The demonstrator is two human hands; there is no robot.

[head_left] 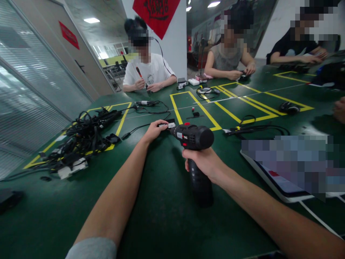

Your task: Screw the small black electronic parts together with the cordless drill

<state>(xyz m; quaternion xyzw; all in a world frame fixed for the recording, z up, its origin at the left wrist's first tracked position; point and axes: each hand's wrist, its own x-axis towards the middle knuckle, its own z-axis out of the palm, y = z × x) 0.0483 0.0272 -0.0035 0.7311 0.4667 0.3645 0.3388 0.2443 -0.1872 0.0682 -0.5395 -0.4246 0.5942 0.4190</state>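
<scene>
My right hand (203, 160) is wrapped round the grip of a black cordless drill (198, 137) with red buttons. The drill's chuck points left and away from me, toward a small black box with a white label (170, 125). My left hand (155, 130) holds that box down on the green table (161, 201), its fingers pressed on the near end. A black cable (136, 128) runs leftward from beside the left hand. Whether the drill's bit touches the box is hidden behind the chuck.
A heap of black cables and adapters (91, 135) lies at the left. At the right are a tablet-like device (283, 172) and a cable bundle (256, 128). Yellow tape (205, 109) marks the table. Several people sit across, one holding a screwdriver (138, 72).
</scene>
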